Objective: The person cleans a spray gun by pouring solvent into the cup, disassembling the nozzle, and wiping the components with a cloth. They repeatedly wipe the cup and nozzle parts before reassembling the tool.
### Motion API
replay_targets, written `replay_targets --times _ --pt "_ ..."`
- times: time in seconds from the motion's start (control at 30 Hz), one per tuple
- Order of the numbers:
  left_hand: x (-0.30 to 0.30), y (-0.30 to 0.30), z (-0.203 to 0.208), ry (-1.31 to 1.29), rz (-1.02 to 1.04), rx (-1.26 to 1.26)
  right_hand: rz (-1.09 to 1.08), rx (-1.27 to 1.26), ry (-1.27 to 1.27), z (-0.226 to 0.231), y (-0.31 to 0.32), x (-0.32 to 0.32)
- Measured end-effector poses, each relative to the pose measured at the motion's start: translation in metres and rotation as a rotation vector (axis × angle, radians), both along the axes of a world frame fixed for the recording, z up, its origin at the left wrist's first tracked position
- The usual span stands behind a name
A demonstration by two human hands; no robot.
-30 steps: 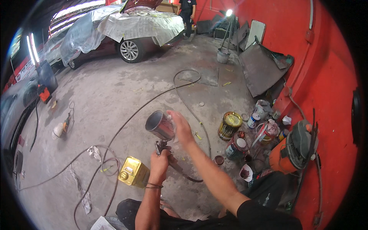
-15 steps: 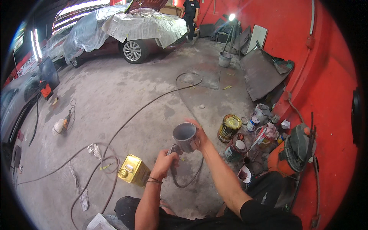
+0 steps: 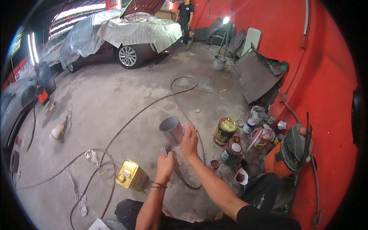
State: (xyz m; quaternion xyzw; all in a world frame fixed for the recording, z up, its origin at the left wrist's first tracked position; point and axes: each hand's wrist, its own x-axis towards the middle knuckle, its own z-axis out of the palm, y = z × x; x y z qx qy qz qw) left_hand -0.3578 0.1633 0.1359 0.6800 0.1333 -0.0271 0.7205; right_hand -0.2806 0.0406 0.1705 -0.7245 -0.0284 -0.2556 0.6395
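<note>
- Left grip [image 3: 165,166] is closed around the spray gun [image 3: 165,151].
- Right grip [image 3: 188,140] is half-curled against the right side of the grey cup [image 3: 170,125].
- The grey cup is above the floor [image 3: 96,119], near the gold can [image 3: 132,175].

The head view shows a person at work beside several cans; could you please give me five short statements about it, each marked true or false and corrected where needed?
1. The right grip touches the side of the open-topped grey cup. True.
2. The left grip is wrapped around the gold rectangular can. False: it holds the spray gun below the cup, while the can stands on the floor.
3. Plastic sheeting is draped over the car. True.
4. The lamp near the red wall is unlit. False: it glows brightly.
5. The yellow-topped round can stands to the right of both grips. True.
</note>
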Motion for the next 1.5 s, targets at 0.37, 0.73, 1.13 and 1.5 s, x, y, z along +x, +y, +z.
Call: replay_targets --times 0.37,0.73,1.13,1.5 --pt "0.001 0.031 -0.007 0.005 0.156 -0.313 0.123 -0.252 -0.093 -0.019 0.041 -0.010" --pt "0.006 0.043 0.017 0.000 0.206 -0.114 0.332 -0.281 -0.281 0.003 0.059 -0.053" --pt "-0.003 0.019 0.024 -0.012 0.193 0.013 0.251 -0.334 -0.200 0.004 -0.003 -0.071" --pt "0.005 -0.013 0.032 -0.011 0.119 -0.075 0.146 -0.444 -0.465 0.012 -0.003 -0.024"
